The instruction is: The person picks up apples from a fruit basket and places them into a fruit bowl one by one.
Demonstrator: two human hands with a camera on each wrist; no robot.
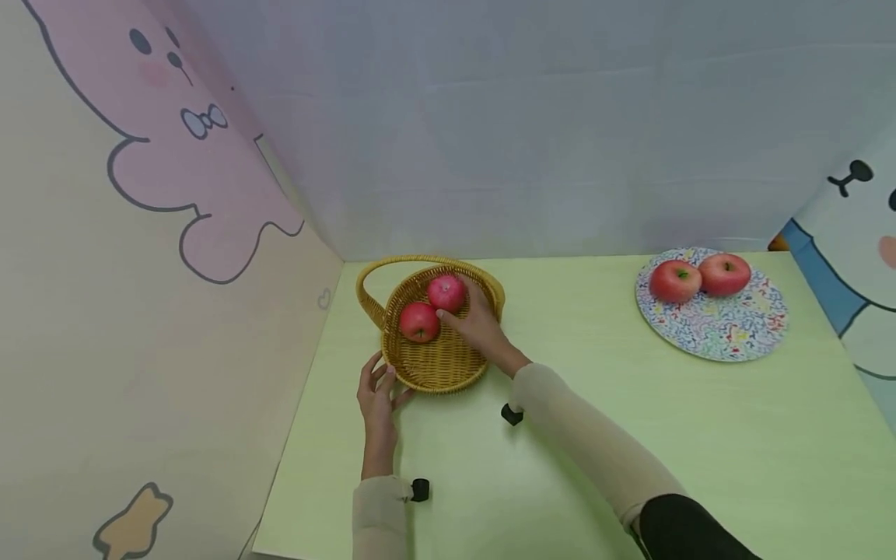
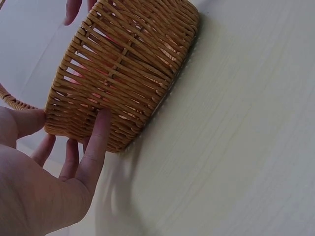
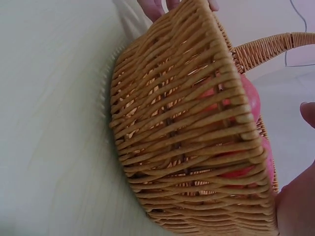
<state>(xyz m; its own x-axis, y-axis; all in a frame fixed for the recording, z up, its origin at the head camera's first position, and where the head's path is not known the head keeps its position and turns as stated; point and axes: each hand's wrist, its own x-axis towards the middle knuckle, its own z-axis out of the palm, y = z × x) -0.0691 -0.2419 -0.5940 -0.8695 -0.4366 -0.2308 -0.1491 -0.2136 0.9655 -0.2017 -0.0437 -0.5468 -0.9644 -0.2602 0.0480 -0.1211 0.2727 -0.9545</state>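
A round wicker basket (image 1: 435,365) with a loop handle (image 1: 371,307) sits on the table. Two red apples lie in it, the lower-left apple (image 1: 420,323) stem up and the upper apple (image 1: 446,293) beside it. Over the basket, my right hand (image 1: 483,323) spreads its thumb and fingers about the upper apple; from the right wrist, its thumb (image 3: 308,113) shows apart from the fruit, while the other fingertips are hidden. My left hand (image 1: 378,397) braces the basket's near-left side with spread fingers, one fingertip at the rim and another digit against the woven wall (image 2: 115,73).
At the right back of the table (image 1: 581,327), a round patterned plate (image 1: 728,334) holds a left apple (image 1: 675,281) and a right apple (image 1: 724,274). A pale wall (image 1: 490,155) rises behind the table, and a wall with cartoon figures (image 1: 210,350) stands at the left.
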